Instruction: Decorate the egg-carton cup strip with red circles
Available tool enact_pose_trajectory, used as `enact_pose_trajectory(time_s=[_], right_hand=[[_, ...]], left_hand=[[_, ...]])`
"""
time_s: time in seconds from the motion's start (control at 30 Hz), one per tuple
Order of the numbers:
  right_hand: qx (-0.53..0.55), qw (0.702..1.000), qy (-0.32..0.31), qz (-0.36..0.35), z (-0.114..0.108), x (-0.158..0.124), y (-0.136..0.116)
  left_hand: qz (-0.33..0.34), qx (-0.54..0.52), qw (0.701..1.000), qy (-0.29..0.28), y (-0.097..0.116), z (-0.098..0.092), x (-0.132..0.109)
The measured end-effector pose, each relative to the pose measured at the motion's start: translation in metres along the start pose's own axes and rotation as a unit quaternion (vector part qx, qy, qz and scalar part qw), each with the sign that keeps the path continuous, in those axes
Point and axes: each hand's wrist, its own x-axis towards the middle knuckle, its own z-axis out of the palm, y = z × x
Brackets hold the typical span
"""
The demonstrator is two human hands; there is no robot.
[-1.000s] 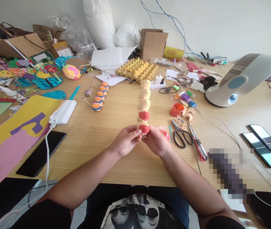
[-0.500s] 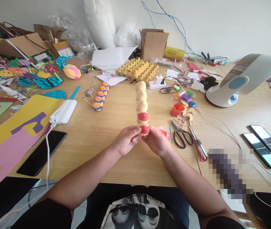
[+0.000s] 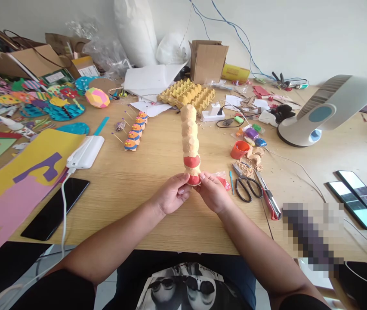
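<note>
A bumpy strip of egg carton [image 3: 189, 135], cream-coloured with red clay bands on its two nearest bumps, points away from me above the table. My left hand [image 3: 174, 192] pinches its near end from the left. On the right side of that same end, my right hand [image 3: 213, 191] grips with thumb and fingers. Just beyond the right hand lies a small plastic bag [image 3: 223, 180] with red material. A finished-looking orange and blue egg-carton strip [image 3: 135, 132] with pins stuck in it stands to the left.
Scissors [image 3: 246, 183], a red utility knife [image 3: 269, 196] and a small blue tool [image 3: 231, 181] lie right of my hands. Farther off are an orange cup [image 3: 239, 149], a white lamp-like device [image 3: 322, 112] and egg trays [image 3: 186, 92]. Coloured paper [image 3: 41, 163] and a phone [image 3: 56, 209] lie left.
The far end of the egg-carton strip has tipped up and slightly left, showing more of its top. Both hands keep their grip on the near end.
</note>
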Motion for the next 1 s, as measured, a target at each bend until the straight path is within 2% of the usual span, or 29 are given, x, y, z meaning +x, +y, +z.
enact_pose_trajectory(time_s=[0.07, 0.27, 0.47, 0.6, 0.8, 1.0], right_hand=[[0.012, 1.0, 0.015, 0.003, 0.002, -0.001, 0.002], [0.036, 0.999, -0.017, 0.029, 0.009, -0.007, -0.001], [0.03, 1.0, -0.006, 0.004, 0.014, -0.011, -0.004], [0.014, 1.0, -0.019, -0.014, 0.016, -0.012, -0.005], [0.01, 0.999, -0.028, -0.015, 0.017, -0.014, -0.01], [0.016, 0.999, -0.034, -0.006, 0.016, -0.014, -0.009]], left_hand=[[0.006, 0.007, 1.0, -0.004, 0.001, -0.002, 0.001], [0.009, 0.004, 1.0, -0.029, 0.001, -0.006, 0.001], [0.008, -0.003, 1.0, -0.022, -0.001, -0.006, 0.001], [-0.006, -0.025, 0.999, -0.039, -0.001, -0.005, 0.001], [-0.028, -0.062, 0.997, -0.045, 0.001, -0.003, 0.001], [-0.019, -0.045, 0.998, -0.047, -0.001, -0.004, 0.001]])
